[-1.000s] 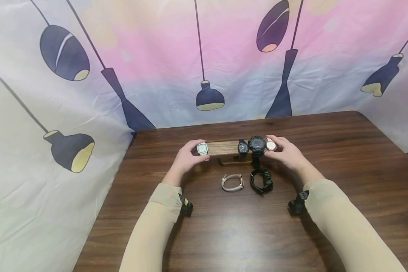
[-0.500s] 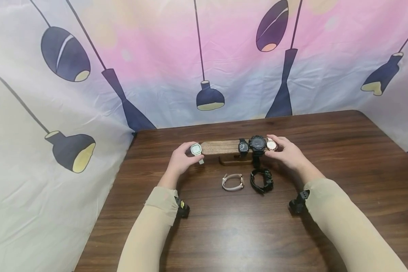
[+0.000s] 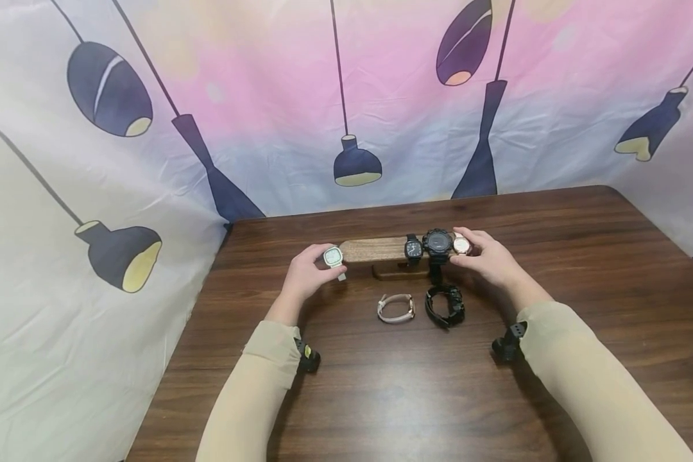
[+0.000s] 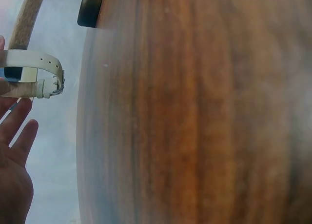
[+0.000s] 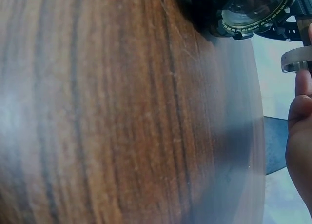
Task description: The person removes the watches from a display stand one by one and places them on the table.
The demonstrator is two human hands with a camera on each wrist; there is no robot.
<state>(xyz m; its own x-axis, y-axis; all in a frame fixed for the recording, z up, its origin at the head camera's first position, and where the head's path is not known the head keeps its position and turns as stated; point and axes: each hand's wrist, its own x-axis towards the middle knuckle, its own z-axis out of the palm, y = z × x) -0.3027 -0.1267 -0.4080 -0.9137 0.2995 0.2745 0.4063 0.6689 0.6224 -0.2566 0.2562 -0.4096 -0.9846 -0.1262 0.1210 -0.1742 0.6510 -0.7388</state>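
Observation:
A wooden watch stand (image 3: 375,250) with a round-ended bar sits toward the back of the table. My left hand (image 3: 308,273) pinches a pale green-white watch (image 3: 333,256) just beyond the bar's left end. In the left wrist view its buckled strap (image 4: 46,62) forms a loop. My right hand (image 3: 487,255) grips the stand's right end, thumb and fingers around a rose-gold watch (image 3: 461,245) with a pale strap. Beside that watch on the bar are a big black watch (image 3: 437,242) and a smaller black square watch (image 3: 413,249).
In front of the stand, a pale-strapped watch (image 3: 396,319) and a black chunky watch (image 3: 453,307) lie on the brown wooden table (image 3: 398,398). A printed cloth (image 3: 294,160) hangs behind the table's back edge.
My left hand has moved left with the pale green-white watch, off the bar's end, whose rounded tip now shows. My right hand and the other watches stay in place.

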